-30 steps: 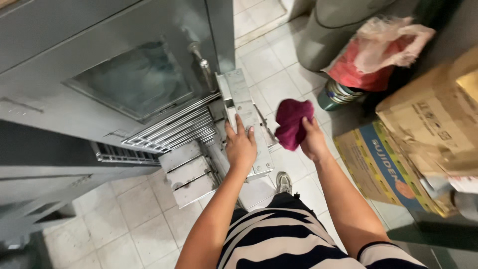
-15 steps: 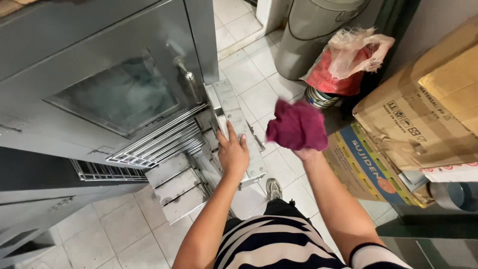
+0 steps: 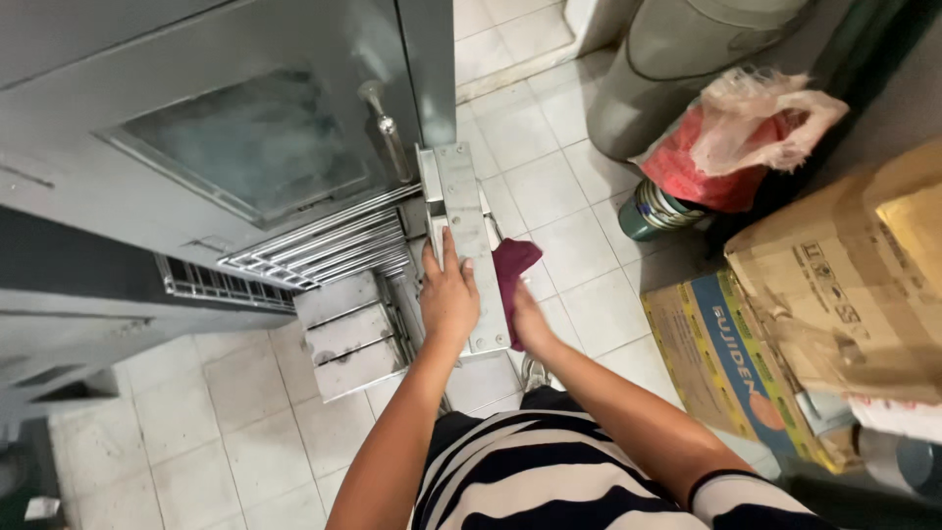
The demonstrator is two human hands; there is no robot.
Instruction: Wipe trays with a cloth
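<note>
- Here, in the head view, the left hand (image 3: 448, 294) lies flat on a long grey metal plate (image 3: 464, 226) that juts out from the front of a grey metal oven (image 3: 196, 118); its grip is spread, fingers extended along the plate and pinching nothing.
- The right hand (image 3: 528, 322) holds a dark red cloth (image 3: 512, 270) bunched against the plate's right edge, fingers pressed together on the cloth, which hangs just beside the plate and above the white floor tiles (image 3: 559, 186).
- Left of the plate sit the oven's glass door (image 3: 245, 147) with its rod handle (image 3: 385, 128), wire racks (image 3: 324, 245) sticking out below, and a small metal step (image 3: 348, 334).
- To the right stand a grey bin (image 3: 677, 59), a red plastic bag (image 3: 716, 157) over a tin (image 3: 653, 211), and cardboard boxes (image 3: 834, 285).
- Risk, as a judgement: the plate's edge looks thin and hard, so a fast swipe could nick the right hand; leaning weight on the left hand might tip or slide the plate; the protruding racks lie close to the left forearm.
- Against the earlier frames: the cloth was held up in the air, well apart from the plate, and has now come down against its side; the left hand remains on the plate; the camera has shifted, showing more of the boxes.
</note>
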